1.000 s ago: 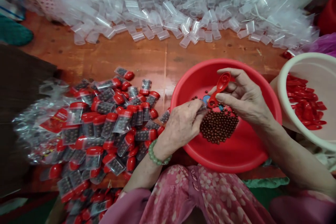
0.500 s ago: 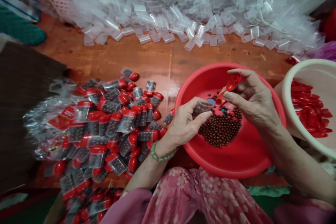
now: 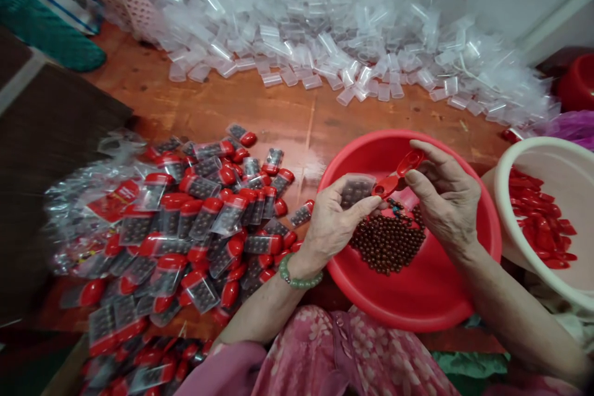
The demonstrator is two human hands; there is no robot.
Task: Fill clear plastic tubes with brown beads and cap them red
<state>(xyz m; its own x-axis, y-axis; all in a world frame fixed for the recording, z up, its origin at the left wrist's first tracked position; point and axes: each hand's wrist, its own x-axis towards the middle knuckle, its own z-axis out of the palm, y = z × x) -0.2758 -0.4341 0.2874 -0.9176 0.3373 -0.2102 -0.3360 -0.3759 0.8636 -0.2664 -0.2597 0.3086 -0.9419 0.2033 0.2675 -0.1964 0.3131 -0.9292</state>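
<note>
My left hand point(image 3: 331, 223), a green bead bracelet on its wrist, is closed around a small clear plastic container point(image 3: 357, 189) full of dark brown balls. In my right hand point(image 3: 443, 195) is a red flip-top cap point(image 3: 388, 185), its lid swung out, pinched between thumb and fingers. The cap's base meets the container's open end; whether it is fully seated I cannot tell. Both hands are above a red basin point(image 3: 408, 312), where a heap of loose brown balls point(image 3: 387, 244) lies with a few blue bits near its top.
Many filled, red-capped containers point(image 3: 199, 223) are piled to the left beside crumpled clear plastic point(image 3: 74, 216). Clear empty tubes point(image 3: 325, 43) heap along the back of the wooden table point(image 3: 223, 102). A cream bucket point(image 3: 503, 179) holding red caps point(image 3: 541, 216) stands right of the basin.
The red cap has come onto the container's mouth, and the blue piece seen at that mouth no longer shows. The view has shifted slightly, so the scene sits lower.
</note>
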